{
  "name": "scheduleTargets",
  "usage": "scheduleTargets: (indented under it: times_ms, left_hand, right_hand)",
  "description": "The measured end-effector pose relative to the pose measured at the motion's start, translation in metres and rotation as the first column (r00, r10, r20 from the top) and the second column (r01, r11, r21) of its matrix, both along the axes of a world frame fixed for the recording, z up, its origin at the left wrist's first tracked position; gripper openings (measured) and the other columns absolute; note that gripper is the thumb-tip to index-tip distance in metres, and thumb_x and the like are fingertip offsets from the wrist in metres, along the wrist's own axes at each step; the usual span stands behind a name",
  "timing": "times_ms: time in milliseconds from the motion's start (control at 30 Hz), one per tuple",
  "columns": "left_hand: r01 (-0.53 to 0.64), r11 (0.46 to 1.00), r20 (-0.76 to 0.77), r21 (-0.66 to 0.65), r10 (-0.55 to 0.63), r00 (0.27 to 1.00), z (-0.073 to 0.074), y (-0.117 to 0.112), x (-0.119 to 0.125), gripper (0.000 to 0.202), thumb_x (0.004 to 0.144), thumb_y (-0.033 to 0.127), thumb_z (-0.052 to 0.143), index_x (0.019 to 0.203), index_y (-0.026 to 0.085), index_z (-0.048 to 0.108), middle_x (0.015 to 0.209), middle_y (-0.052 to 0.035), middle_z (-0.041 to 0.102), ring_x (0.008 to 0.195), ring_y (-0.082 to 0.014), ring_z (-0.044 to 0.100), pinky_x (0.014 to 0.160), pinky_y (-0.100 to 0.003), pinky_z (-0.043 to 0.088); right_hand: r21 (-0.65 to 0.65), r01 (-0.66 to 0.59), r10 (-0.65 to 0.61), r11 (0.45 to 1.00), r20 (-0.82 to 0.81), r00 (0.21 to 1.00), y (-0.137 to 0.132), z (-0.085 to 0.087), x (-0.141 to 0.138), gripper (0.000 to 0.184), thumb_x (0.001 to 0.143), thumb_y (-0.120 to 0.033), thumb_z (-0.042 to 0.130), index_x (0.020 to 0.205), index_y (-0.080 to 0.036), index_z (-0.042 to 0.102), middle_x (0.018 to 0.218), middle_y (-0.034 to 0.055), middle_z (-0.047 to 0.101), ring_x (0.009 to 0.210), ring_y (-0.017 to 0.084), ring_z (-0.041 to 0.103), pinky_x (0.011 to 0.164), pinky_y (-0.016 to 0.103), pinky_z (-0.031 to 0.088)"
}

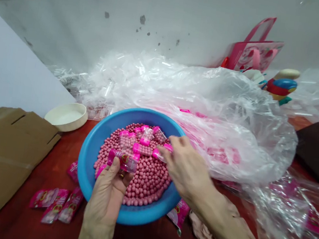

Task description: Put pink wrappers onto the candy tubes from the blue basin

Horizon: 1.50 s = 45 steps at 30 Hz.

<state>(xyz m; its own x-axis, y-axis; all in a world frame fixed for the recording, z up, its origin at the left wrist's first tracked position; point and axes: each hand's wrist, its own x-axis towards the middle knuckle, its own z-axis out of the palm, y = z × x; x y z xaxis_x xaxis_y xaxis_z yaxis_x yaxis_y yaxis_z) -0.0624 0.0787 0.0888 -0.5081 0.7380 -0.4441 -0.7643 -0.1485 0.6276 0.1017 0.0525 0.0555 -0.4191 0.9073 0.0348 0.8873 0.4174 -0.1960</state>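
My left hand (109, 191) pinches a small clear packet with pink printing (124, 161) between thumb and fingers, above the blue basin (85, 178). Inside the basin lies a bed of round pink balls (148, 182), with several small clear tubes with bright pink ends on top, such as one tube (146, 135) near the back. Over the basin's right side, my right hand (187, 166) has its fingertips closed on another pink-ended clear tube (159, 154). Part of that tube is hidden by the fingers.
Pink printed packets (57, 204) lie left of the basin, and another packet (180, 213) is at its lower right. A cardboard box (6, 166) and white round dish (66, 117) stand left. Large clear plastic bags (224, 93) spread behind and right, near a pink bag (254, 53).
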Motion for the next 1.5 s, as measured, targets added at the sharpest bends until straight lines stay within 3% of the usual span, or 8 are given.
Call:
scheduleTargets:
  times_ms: [233,467,533,667,733,1200,1367,1500]
  left_hand:
    - [-0.036,0.999,0.018,0.031,0.035,0.999,0.002,-0.003,0.004,0.029,0.086,0.001,0.049,0.07,0.012,0.071,0.065,-0.0036,0.075,0.056,-0.0117,0.069,0.049,-0.018,0.056]
    - [-0.036,0.997,0.052,0.073,0.033,0.998,-0.003,-0.006,0.005,0.008,0.076,0.01,0.067,0.072,0.013,0.072,0.068,-0.0031,0.075,0.057,-0.0127,0.068,0.052,-0.019,0.057]
    - [-0.034,0.996,0.056,0.081,0.03,0.998,-0.003,-0.007,0.006,0.002,0.072,0.012,0.073,0.071,0.014,0.072,0.067,-0.0027,0.075,0.057,-0.0125,0.068,0.052,-0.018,0.056]
    - [-0.007,0.994,0.049,0.106,0.002,0.999,-0.002,-0.007,0.008,0.007,0.068,0.014,0.077,0.073,0.015,0.071,0.07,-0.002,0.075,0.062,-0.0114,0.068,0.057,-0.017,0.055]
    - [0.019,0.994,0.045,0.109,-0.024,0.999,-0.002,-0.008,0.009,0.009,0.067,0.016,0.077,0.073,0.015,0.07,0.069,-0.002,0.074,0.061,-0.0119,0.068,0.058,-0.019,0.056]
    - [0.148,0.986,-0.014,0.075,-0.147,0.989,-0.005,-0.012,0.01,0.013,0.071,0.018,0.074,0.078,0.015,0.064,0.067,-0.0006,0.071,0.062,-0.0149,0.068,0.065,-0.028,0.057]
    - [0.176,0.982,-0.039,0.066,-0.174,0.984,-0.002,-0.014,0.012,0.008,0.077,0.021,0.069,0.079,0.015,0.064,0.065,-0.0005,0.071,0.068,-0.0165,0.069,0.069,-0.029,0.056]
    - [0.225,0.971,-0.048,0.077,-0.222,0.974,0.0,-0.014,0.012,0.007,0.078,0.018,0.068,0.076,0.012,0.065,0.067,-0.0032,0.072,0.07,-0.0177,0.07,0.07,-0.03,0.056]
  right_hand:
    - [-0.164,0.081,-0.084,0.983,-0.012,0.996,0.112,0.009,-0.048,0.032,0.088,-0.031,0.058,0.116,-0.015,0.055,0.117,0.0086,0.059,0.097,0.02,0.061,0.08,0.04,0.052]
    - [-0.238,0.086,-0.178,0.967,-0.398,0.9,0.084,0.029,-0.021,0.025,0.097,-0.029,0.037,0.1,-0.012,0.055,0.086,0.008,0.067,0.079,0.017,0.067,0.075,0.033,0.054]
    - [-0.324,0.054,-0.237,0.944,-0.557,0.796,0.067,0.034,-0.015,0.034,0.098,-0.039,0.027,0.105,-0.013,0.048,0.076,0.0059,0.068,0.065,0.014,0.067,0.062,0.027,0.056]
    - [-0.568,-0.179,-0.517,0.803,-0.814,0.264,0.044,0.041,-0.017,0.034,0.088,-0.05,0.048,0.098,-0.018,0.048,0.062,0.0007,0.068,0.053,0.014,0.065,0.05,0.023,0.054]
    - [-0.595,-0.251,-0.572,0.763,-0.803,0.165,0.038,0.044,-0.02,0.033,0.083,-0.048,0.056,0.094,-0.018,0.051,0.056,-0.0006,0.066,0.049,0.013,0.063,0.048,0.021,0.051]
    - [-0.621,-0.181,-0.565,0.762,-0.775,0.282,0.029,0.041,-0.019,0.035,0.081,-0.051,0.057,0.088,-0.017,0.058,0.046,-0.0028,0.06,0.043,0.01,0.051,0.045,0.018,0.041]
    - [-0.662,-0.185,-0.62,0.726,-0.747,0.24,0.027,0.036,-0.013,0.035,0.081,-0.052,0.058,0.09,-0.017,0.059,0.042,-0.0059,0.054,0.038,0.008,0.046,0.041,0.017,0.034]
    - [-0.631,-0.15,-0.594,0.761,-0.771,0.23,0.027,0.029,-0.012,0.037,0.08,-0.052,0.058,0.093,-0.018,0.059,0.042,-0.0059,0.054,0.039,0.008,0.046,0.042,0.018,0.035]
